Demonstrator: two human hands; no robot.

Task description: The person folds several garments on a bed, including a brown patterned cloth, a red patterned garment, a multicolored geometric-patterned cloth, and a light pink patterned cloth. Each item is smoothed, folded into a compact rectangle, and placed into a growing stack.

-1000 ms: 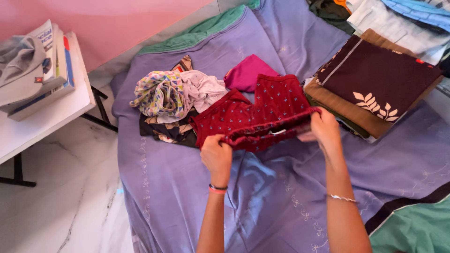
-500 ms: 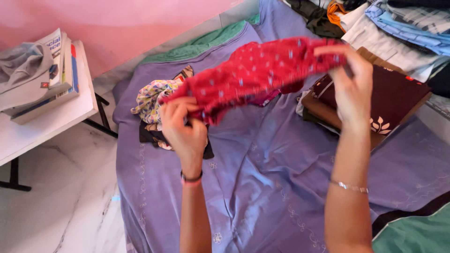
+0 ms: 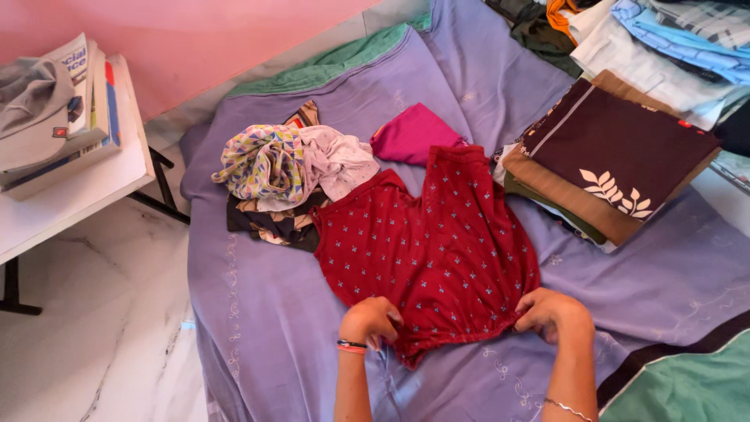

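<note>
A red garment with small white motifs [image 3: 433,250] lies spread flat on the purple bedsheet [image 3: 258,312]. My left hand [image 3: 372,321] pinches its near hem on the left side. My right hand [image 3: 551,311] grips the same hem on the right. Both wrists wear thin bangles. The garment's far end reaches up beside a magenta cloth [image 3: 412,133].
A heap of crumpled patterned clothes [image 3: 289,176] sits left of the red garment. A stack of folded brown and maroon cloth [image 3: 609,164] lies to the right, with more clothes [image 3: 664,43] behind. A white table [image 3: 70,195] with books and a grey cap stands at left over marble floor.
The red garment was bunched on the bed, then lifted and stretched in the air; now it lies spread flat, with both hands down at its near hem.
</note>
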